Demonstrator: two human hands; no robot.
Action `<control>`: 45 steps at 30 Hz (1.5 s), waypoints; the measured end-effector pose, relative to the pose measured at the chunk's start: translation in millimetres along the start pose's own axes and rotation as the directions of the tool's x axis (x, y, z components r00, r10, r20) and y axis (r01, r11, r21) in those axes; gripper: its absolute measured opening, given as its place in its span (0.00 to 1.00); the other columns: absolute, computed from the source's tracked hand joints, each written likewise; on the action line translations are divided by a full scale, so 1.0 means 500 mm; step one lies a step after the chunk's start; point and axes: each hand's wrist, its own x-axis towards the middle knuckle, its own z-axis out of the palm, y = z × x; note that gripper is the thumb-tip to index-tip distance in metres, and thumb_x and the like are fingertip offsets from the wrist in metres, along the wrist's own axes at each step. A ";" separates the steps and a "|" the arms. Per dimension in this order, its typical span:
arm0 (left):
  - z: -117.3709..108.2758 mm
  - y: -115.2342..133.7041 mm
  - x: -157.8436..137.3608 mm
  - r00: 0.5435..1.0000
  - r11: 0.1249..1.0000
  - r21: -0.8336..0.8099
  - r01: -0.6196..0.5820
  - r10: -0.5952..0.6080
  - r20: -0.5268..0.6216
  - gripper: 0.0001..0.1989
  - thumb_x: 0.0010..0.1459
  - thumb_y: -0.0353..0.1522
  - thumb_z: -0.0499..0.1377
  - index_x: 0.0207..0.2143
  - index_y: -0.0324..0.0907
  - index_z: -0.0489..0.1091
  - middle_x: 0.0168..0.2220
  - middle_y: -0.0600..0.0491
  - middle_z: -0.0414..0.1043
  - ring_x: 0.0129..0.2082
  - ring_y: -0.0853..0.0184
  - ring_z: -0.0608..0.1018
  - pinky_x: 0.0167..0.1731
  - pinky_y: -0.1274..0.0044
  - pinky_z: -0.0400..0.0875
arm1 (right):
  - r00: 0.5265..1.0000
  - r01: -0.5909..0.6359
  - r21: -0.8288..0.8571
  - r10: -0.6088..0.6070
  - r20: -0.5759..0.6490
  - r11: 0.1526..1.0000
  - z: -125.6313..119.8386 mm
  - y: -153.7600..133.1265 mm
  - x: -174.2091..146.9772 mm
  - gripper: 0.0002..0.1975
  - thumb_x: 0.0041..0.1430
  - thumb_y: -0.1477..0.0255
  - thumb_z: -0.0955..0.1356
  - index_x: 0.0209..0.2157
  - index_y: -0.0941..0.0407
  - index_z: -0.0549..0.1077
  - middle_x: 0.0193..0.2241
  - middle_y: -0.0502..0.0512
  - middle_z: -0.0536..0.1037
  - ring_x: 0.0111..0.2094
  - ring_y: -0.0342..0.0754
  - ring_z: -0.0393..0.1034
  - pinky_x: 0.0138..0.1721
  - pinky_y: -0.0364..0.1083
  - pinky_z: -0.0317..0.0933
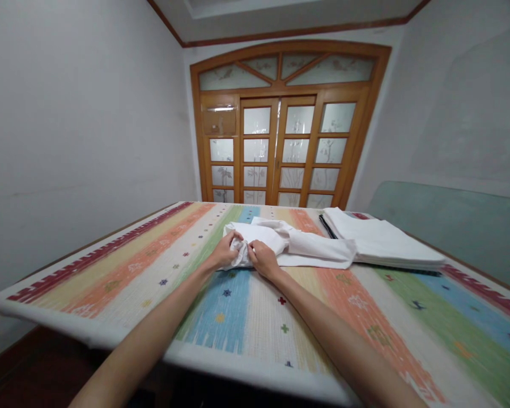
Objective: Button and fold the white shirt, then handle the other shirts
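Observation:
A white garment lies partly bunched on the table, with a long flat part stretching to the right. My left hand is closed on its gathered left end, thumb and fingers pinching the fabric. Close beside it, my right hand also grips the bunched cloth, its fingers curled in. Between the two hands the fabric is crumpled into folds. Whether this end is a sleeve or a hem, I cannot tell.
A neat stack of folded white cloth lies to the right, with a dark edge showing beneath it. The table wears a striped, patterned tablecloth. A pale green panel stands beyond its right edge; wooden glazed doors are behind.

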 end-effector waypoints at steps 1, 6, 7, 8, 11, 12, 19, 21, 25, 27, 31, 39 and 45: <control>0.000 0.005 -0.002 1.000 0.999 0.034 -0.023 0.023 -0.002 0.19 0.36 0.21 0.50 0.35 0.41 0.63 0.31 0.57 0.66 0.33 0.69 0.70 0.37 0.77 0.66 | 1.000 -0.005 0.011 0.005 -0.002 1.000 0.000 -0.002 0.000 0.09 0.65 0.72 0.59 0.36 0.57 0.69 0.33 0.57 0.74 0.37 0.49 0.66 0.37 0.44 0.55; 0.004 0.025 -0.011 0.998 0.977 0.205 -0.059 0.059 0.007 0.17 0.38 0.21 0.51 0.34 0.40 0.65 0.31 0.55 0.69 0.32 0.67 0.71 0.37 0.76 0.68 | 0.999 -0.040 0.065 0.041 -0.020 0.997 0.001 -0.005 -0.002 0.07 0.63 0.73 0.59 0.36 0.55 0.68 0.33 0.54 0.73 0.36 0.48 0.65 0.36 0.43 0.53; 0.009 0.026 -0.012 0.999 0.968 0.247 -0.051 0.050 0.007 0.16 0.39 0.21 0.51 0.33 0.41 0.66 0.31 0.55 0.70 0.32 0.67 0.72 0.37 0.76 0.68 | 0.998 -0.055 0.083 0.057 -0.024 0.995 0.002 -0.004 -0.003 0.07 0.62 0.73 0.59 0.35 0.55 0.68 0.32 0.53 0.73 0.35 0.48 0.65 0.35 0.43 0.53; 0.014 0.026 -0.013 0.999 0.958 0.284 -0.041 0.041 0.004 0.15 0.40 0.21 0.51 0.33 0.41 0.67 0.32 0.54 0.71 0.33 0.66 0.73 0.39 0.75 0.68 | 0.997 -0.070 0.108 0.073 -0.029 0.992 0.002 -0.004 -0.003 0.07 0.61 0.73 0.60 0.33 0.55 0.68 0.30 0.53 0.73 0.34 0.47 0.65 0.34 0.43 0.52; 0.034 0.022 -0.016 1.000 0.940 0.341 -0.014 0.018 -0.009 0.14 0.43 0.21 0.51 0.32 0.41 0.69 0.34 0.51 0.74 0.37 0.62 0.74 0.45 0.71 0.67 | 0.992 -0.104 0.186 0.114 -0.046 0.977 0.003 0.000 -0.004 0.07 0.60 0.73 0.60 0.30 0.56 0.68 0.27 0.51 0.72 0.30 0.47 0.63 0.32 0.43 0.51; 0.039 0.020 -0.017 1.000 0.939 0.345 -0.010 0.013 -0.007 0.14 0.44 0.21 0.51 0.33 0.41 0.70 0.35 0.50 0.74 0.38 0.61 0.74 0.46 0.70 0.66 | 0.991 -0.111 0.203 0.123 -0.048 0.973 0.003 0.001 -0.004 0.07 0.59 0.73 0.60 0.29 0.56 0.68 0.26 0.51 0.71 0.29 0.46 0.63 0.32 0.43 0.51; 0.038 0.017 -0.031 0.994 0.935 0.347 -0.080 0.048 0.099 0.09 0.55 0.28 0.51 0.36 0.40 0.70 0.35 0.49 0.71 0.39 0.61 0.73 0.46 0.69 0.66 | 0.991 -0.117 0.243 0.130 -0.038 0.963 0.000 0.003 -0.010 0.08 0.59 0.72 0.61 0.28 0.56 0.67 0.26 0.50 0.71 0.29 0.45 0.62 0.33 0.42 0.53; 0.035 0.017 -0.034 0.990 0.929 0.353 -0.107 0.066 0.126 0.08 0.56 0.32 0.53 0.37 0.40 0.69 0.35 0.49 0.70 0.38 0.61 0.73 0.45 0.69 0.66 | 0.992 -0.109 0.255 0.123 -0.039 0.961 -0.002 0.003 -0.012 0.09 0.61 0.72 0.60 0.28 0.56 0.67 0.26 0.50 0.72 0.30 0.45 0.63 0.34 0.42 0.54; 0.037 0.015 -0.037 0.982 0.901 0.405 -0.157 0.100 0.159 0.10 0.57 0.33 0.54 0.39 0.38 0.68 0.36 0.46 0.69 0.37 0.58 0.72 0.43 0.68 0.66 | 0.993 -0.090 0.286 0.106 -0.043 0.954 -0.006 0.005 -0.017 0.11 0.63 0.69 0.60 0.30 0.56 0.68 0.28 0.51 0.73 0.31 0.44 0.65 0.35 0.41 0.55; 0.040 0.015 -0.038 0.979 0.896 0.409 -0.174 0.113 0.171 0.09 0.57 0.30 0.52 0.40 0.38 0.67 0.36 0.46 0.68 0.38 0.58 0.72 0.43 0.68 0.66 | 0.993 -0.080 0.310 0.102 -0.053 0.947 -0.006 0.006 -0.019 0.10 0.63 0.68 0.60 0.32 0.56 0.68 0.29 0.51 0.73 0.31 0.45 0.65 0.35 0.41 0.55; 0.039 0.017 -0.038 0.971 0.892 0.404 -0.204 0.131 0.201 0.12 0.54 0.24 0.51 0.41 0.39 0.67 0.35 0.48 0.68 0.38 0.60 0.72 0.43 0.71 0.65 | 0.989 -0.110 0.324 0.135 -0.056 0.940 -0.002 0.010 -0.019 0.07 0.62 0.70 0.61 0.33 0.56 0.67 0.27 0.50 0.72 0.31 0.46 0.65 0.35 0.42 0.55; 0.040 0.023 -0.043 0.967 0.889 0.406 -0.213 0.132 0.219 0.10 0.56 0.25 0.51 0.39 0.41 0.68 0.34 0.48 0.67 0.36 0.61 0.72 0.41 0.72 0.65 | 0.974 -0.206 0.374 0.228 -0.013 0.904 0.004 0.020 -0.009 0.07 0.56 0.74 0.62 0.24 0.56 0.65 0.22 0.48 0.69 0.26 0.44 0.62 0.32 0.42 0.54; 0.047 0.024 -0.038 0.979 0.923 0.345 -0.169 0.118 0.165 0.06 0.59 0.31 0.53 0.31 0.41 0.67 0.31 0.49 0.67 0.33 0.62 0.71 0.39 0.73 0.64 | 0.971 -0.228 0.447 0.233 0.043 0.865 -0.003 0.025 0.002 0.10 0.54 0.76 0.60 0.20 0.56 0.64 0.20 0.47 0.69 0.26 0.43 0.63 0.30 0.41 0.55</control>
